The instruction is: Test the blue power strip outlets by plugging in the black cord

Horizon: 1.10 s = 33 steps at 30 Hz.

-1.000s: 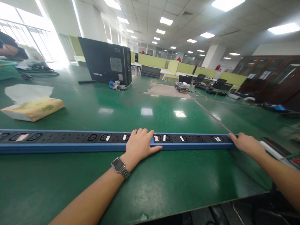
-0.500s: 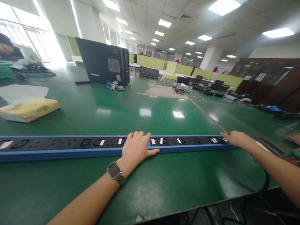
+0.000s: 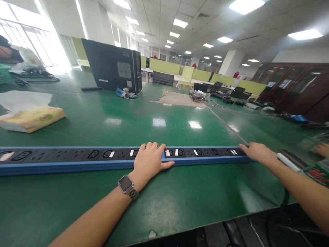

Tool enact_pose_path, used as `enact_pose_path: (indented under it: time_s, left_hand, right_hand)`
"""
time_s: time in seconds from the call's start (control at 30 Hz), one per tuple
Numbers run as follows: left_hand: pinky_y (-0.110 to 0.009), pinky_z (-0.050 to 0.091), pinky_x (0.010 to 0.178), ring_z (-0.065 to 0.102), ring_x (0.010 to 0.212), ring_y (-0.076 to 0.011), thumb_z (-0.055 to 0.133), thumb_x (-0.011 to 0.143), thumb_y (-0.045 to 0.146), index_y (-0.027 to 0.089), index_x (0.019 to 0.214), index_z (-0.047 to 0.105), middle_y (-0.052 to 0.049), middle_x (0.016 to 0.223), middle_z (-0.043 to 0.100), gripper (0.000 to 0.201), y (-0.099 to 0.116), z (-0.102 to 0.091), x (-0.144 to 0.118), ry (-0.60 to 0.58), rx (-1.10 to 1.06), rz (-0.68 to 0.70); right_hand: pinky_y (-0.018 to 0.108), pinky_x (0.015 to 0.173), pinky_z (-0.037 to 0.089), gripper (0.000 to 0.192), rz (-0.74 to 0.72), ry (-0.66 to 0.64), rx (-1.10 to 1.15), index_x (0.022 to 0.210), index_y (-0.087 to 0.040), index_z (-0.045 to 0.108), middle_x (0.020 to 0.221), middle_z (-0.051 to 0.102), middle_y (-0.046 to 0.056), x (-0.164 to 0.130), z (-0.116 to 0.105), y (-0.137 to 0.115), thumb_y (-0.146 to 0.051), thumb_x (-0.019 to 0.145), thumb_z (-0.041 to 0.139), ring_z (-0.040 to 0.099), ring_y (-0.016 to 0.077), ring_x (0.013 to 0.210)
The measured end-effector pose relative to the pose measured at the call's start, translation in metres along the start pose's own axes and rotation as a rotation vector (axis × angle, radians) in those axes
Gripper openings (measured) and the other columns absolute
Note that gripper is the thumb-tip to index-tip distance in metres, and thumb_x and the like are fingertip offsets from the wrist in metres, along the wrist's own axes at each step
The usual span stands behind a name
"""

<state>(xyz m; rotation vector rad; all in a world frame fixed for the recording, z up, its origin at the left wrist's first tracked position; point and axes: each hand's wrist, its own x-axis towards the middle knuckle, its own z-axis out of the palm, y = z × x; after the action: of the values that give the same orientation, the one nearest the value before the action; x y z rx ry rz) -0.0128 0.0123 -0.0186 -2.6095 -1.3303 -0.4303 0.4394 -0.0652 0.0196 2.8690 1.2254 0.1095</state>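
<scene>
Left grip: left hand (image 3: 148,160) lies palm down across the power strip (image 3: 77,158) near its middle, fingers flat over the top face, thumb spread along the near blue edge; a pressing hold, not a closed fist.
Right grip: right hand (image 3: 258,152) rests on the right end of the power strip, fingers extended over the end; whether they curl around it cannot be told.
Wrist: watch (image 3: 126,184) on the left wrist, face up.
Power strip: long, black socket face with blue sides, flat on the worktop (image 3: 159,202), running left to right and out of view at the left edge; small white labels along its top.
Left of strip: tissue pack (image 3: 31,118), well apart, farther back.
Far worktop: dark computer case (image 3: 113,70) standing upright.
Right edge: another person's hand (image 3: 322,149) just in view, near a white bar (image 3: 288,162).
</scene>
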Motion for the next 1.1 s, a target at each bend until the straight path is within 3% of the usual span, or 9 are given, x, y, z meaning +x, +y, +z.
enact_pose_path:
  time_s: [0.1, 0.23, 0.3, 0.4, 0.53, 0.67, 0.9, 1.0, 1.1]
  left_hand:
    - [-0.043, 0.038, 0.084, 0.056, 0.096, -0.0309, 0.048, 0.078, 0.074, 0.02, 0.116, 0.061, -0.012, 0.099, 0.065, 0.066, 0.0, 0.0, 0.0, 0.004, 0.01, 0.011]
    - [-0.044, 0.038, 0.084, 0.056, 0.096, -0.0321, 0.049, 0.079, 0.073, 0.02, 0.116, 0.061, -0.012, 0.099, 0.064, 0.066, 0.001, 0.0, 0.0, 0.003, 0.01, 0.006]
    - [-0.044, 0.038, 0.085, 0.056, 0.096, -0.0323, 0.049, 0.079, 0.073, 0.02, 0.117, 0.061, -0.012, 0.099, 0.064, 0.066, 0.001, 0.0, 0.0, 0.001, 0.011, 0.008]
    - [-0.045, 0.038, 0.085, 0.056, 0.096, -0.0322, 0.048, 0.079, 0.073, 0.02, 0.117, 0.061, -0.012, 0.099, 0.064, 0.066, 0.001, 0.0, 0.0, 0.007, 0.015, 0.017]
    - [-0.044, 0.038, 0.085, 0.056, 0.096, -0.0321, 0.048, 0.08, 0.073, 0.019, 0.118, 0.06, -0.012, 0.1, 0.064, 0.067, 0.001, 0.001, 0.0, 0.01, 0.016, 0.016]
    - [-0.044, 0.038, 0.085, 0.056, 0.097, -0.0321, 0.048, 0.08, 0.073, 0.019, 0.118, 0.06, -0.012, 0.101, 0.064, 0.067, 0.001, 0.001, 0.001, 0.004, 0.015, 0.015]
    - [-0.044, 0.037, 0.085, 0.056, 0.097, -0.0318, 0.049, 0.079, 0.073, 0.019, 0.117, 0.061, -0.012, 0.1, 0.064, 0.067, 0.001, 0.0, -0.001, 0.012, 0.004, 0.008]
    - [-0.043, 0.036, 0.085, 0.056, 0.097, -0.0311, 0.05, 0.079, 0.072, 0.019, 0.117, 0.061, -0.012, 0.099, 0.064, 0.066, 0.001, 0.001, -0.001, 0.021, 0.0, 0.006]
    - [-0.042, 0.036, 0.085, 0.056, 0.096, -0.0308, 0.049, 0.079, 0.072, 0.02, 0.117, 0.06, -0.012, 0.099, 0.064, 0.066, 0.001, 0.001, -0.001, 0.023, 0.004, 0.012]
  right_hand:
    - [0.05, 0.077, 0.049, 0.068, 0.058, -0.01, -0.081, 0.095, -0.014, 0.069, 0.105, 0.067, 0.025, -0.002, -0.024, -0.002, -0.07, 0.085, 0.031, 0.063, 0.0403, 0.097]
    - [0.038, 0.071, 0.048, 0.064, -0.109, -0.182, -0.082, 0.073, -0.014, 0.065, 0.074, 0.068, 0.018, -0.01, -0.052, -0.011, -0.067, 0.088, 0.031, 0.067, 0.028, 0.074]
    - [0.033, 0.065, 0.047, 0.062, -0.206, -0.266, -0.027, 0.071, -0.014, 0.063, 0.064, 0.066, 0.014, -0.02, -0.053, -0.023, -0.064, 0.09, 0.03, 0.064, 0.0212, 0.058]
    - [0.031, 0.058, 0.046, 0.064, -0.264, -0.312, 0.029, 0.076, -0.014, 0.064, 0.064, 0.067, 0.011, -0.037, -0.045, -0.051, -0.064, 0.09, 0.028, 0.061, 0.0188, 0.049]
    - [0.035, 0.069, 0.048, 0.064, -0.291, -0.314, -0.118, 0.079, -0.01, 0.069, 0.07, 0.068, 0.017, -0.047, -0.034, -0.085, -0.06, 0.091, 0.03, 0.068, 0.0259, 0.067]
    - [0.042, 0.079, 0.048, 0.061, -0.204, -0.196, -0.21, 0.101, -0.01, 0.071, 0.107, 0.067, 0.024, -0.044, -0.031, -0.098, -0.056, 0.09, 0.033, 0.065, 0.0343, 0.099]
    - [0.043, 0.082, 0.048, 0.061, -0.23, -0.248, -0.262, 0.109, -0.008, 0.07, 0.114, 0.065, 0.024, -0.051, -0.019, -0.104, -0.052, 0.091, 0.031, 0.064, 0.0338, 0.104]
    - [0.042, 0.077, 0.048, 0.06, -0.225, -0.274, -0.25, 0.102, -0.009, 0.071, 0.106, 0.068, 0.023, -0.049, -0.032, -0.104, -0.053, 0.091, 0.032, 0.066, 0.0332, 0.098]
    - [0.041, 0.072, 0.048, 0.06, -0.211, -0.207, -0.224, 0.089, -0.012, 0.072, 0.09, 0.07, 0.02, -0.048, -0.068, -0.104, -0.058, 0.09, 0.032, 0.067, 0.032, 0.088]
